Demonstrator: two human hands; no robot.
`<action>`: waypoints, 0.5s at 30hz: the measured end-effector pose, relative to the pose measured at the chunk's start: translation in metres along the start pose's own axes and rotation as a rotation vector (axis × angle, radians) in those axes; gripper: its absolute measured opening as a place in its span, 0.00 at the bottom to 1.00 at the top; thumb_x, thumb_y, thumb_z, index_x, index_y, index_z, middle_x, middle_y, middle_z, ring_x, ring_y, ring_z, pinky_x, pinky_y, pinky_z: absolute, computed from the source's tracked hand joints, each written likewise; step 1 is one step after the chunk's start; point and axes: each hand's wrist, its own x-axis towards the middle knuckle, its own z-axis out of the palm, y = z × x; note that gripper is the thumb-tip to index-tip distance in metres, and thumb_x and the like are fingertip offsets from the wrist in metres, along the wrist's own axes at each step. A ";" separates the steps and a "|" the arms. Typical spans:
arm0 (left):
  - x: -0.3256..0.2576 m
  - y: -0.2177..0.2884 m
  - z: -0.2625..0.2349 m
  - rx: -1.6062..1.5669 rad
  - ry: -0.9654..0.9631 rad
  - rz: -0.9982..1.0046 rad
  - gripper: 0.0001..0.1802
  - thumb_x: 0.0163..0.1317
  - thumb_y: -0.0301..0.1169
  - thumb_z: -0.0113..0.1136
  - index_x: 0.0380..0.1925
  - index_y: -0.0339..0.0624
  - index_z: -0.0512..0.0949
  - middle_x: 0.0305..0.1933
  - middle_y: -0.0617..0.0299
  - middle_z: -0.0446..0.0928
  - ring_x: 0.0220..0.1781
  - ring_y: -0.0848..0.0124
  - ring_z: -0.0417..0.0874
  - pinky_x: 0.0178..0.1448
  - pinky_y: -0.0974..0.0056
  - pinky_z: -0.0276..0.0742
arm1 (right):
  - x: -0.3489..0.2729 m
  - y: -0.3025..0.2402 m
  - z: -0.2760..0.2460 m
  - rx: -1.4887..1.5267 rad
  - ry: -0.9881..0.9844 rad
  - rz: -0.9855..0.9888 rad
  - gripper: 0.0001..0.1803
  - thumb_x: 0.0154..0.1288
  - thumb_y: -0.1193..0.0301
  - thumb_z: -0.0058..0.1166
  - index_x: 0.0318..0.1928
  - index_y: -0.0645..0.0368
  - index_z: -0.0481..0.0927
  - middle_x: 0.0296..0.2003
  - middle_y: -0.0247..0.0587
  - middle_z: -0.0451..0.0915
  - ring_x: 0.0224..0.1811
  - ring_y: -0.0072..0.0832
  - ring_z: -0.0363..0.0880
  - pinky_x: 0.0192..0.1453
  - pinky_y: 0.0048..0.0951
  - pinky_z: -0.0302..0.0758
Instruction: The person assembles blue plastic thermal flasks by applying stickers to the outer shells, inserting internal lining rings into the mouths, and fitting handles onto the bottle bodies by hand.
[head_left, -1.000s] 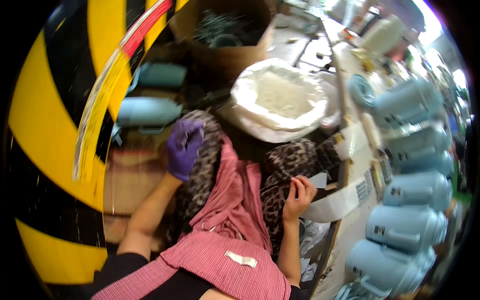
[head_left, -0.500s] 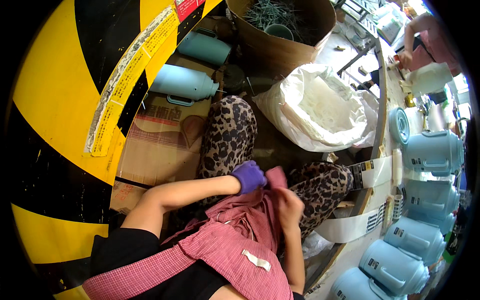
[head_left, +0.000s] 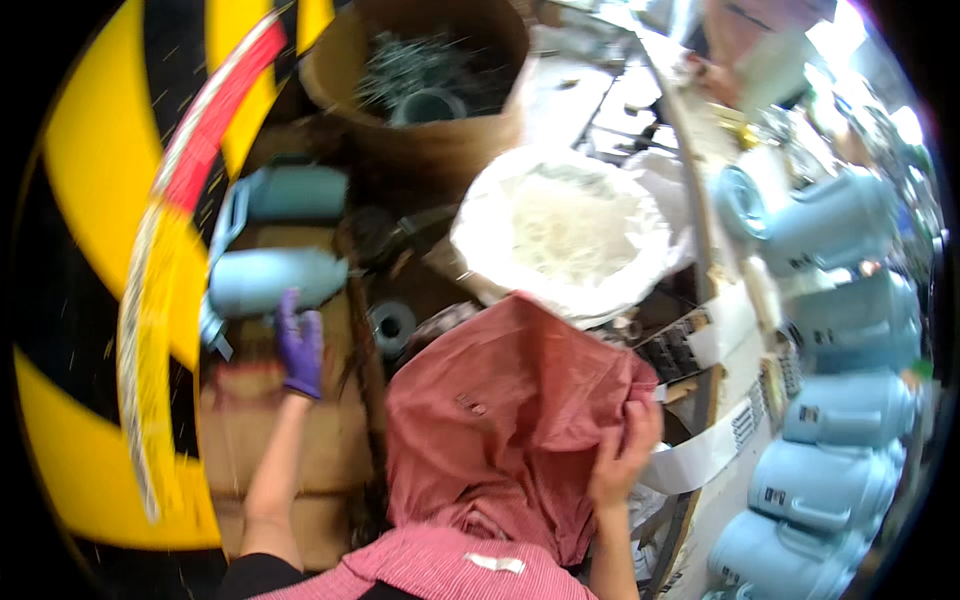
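Observation:
My left hand (head_left: pixel 301 350), in a purple glove, reaches over a cardboard box (head_left: pixel 270 440). Its fingers are stretched out, and the fingertips overlap the lower edge of a light blue thermos-flask body (head_left: pixel 275 281) lying on its side; whether they touch it I cannot tell. On the right, my bare right hand (head_left: pixel 625 455) has its fingers curled on the edge of a pink checked apron (head_left: pixel 500 390) spread over my lap. Beyond the blue body lies a darker green flask body (head_left: pixel 297 193).
A yellow-and-black striped edge (head_left: pixel 150 330) curves along the left. Ahead stand a large cardboard drum (head_left: pixel 420 150) of thin green pieces and a white sack (head_left: pixel 480 225) of translucent pieces. Several light blue jugs (head_left: pixel 830 480) line the bench on the right. Another person (head_left: pixel 760 40) is at the far right.
My left hand has left the apron and moved left to the blue flask body. The apron now lies spread across my lap. The view has shifted too.

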 end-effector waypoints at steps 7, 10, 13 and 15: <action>0.250 -0.265 0.036 0.953 0.087 -0.151 0.38 0.76 0.55 0.49 0.74 0.38 0.66 0.76 0.42 0.69 0.76 0.42 0.68 0.79 0.45 0.63 | 0.001 0.011 0.013 -0.324 -0.138 -0.069 0.20 0.61 0.72 0.64 0.55 0.54 0.87 0.71 0.57 0.66 0.73 0.56 0.64 0.77 0.51 0.61; 0.286 -0.298 0.018 1.113 -0.371 -0.490 0.46 0.73 0.67 0.37 0.83 0.59 0.48 0.81 0.46 0.63 0.80 0.45 0.65 0.78 0.40 0.63 | 0.004 0.019 0.010 -0.299 -0.115 -0.005 0.19 0.59 0.73 0.65 0.53 0.54 0.88 0.70 0.57 0.67 0.72 0.54 0.65 0.76 0.49 0.61; 0.273 -0.319 -0.030 1.185 -0.521 -0.797 0.47 0.72 0.70 0.37 0.82 0.58 0.52 0.81 0.47 0.62 0.79 0.45 0.67 0.79 0.46 0.65 | 0.006 0.021 0.011 -0.292 -0.103 0.034 0.18 0.58 0.73 0.64 0.51 0.55 0.89 0.70 0.57 0.68 0.70 0.54 0.66 0.75 0.49 0.61; 0.235 -0.337 -0.072 1.359 -0.546 -0.675 0.50 0.71 0.71 0.36 0.85 0.61 0.39 0.84 0.47 0.57 0.83 0.44 0.60 0.80 0.41 0.61 | 0.008 0.023 0.012 -0.321 -0.139 0.056 0.18 0.58 0.73 0.64 0.51 0.55 0.89 0.69 0.58 0.68 0.70 0.55 0.67 0.75 0.49 0.61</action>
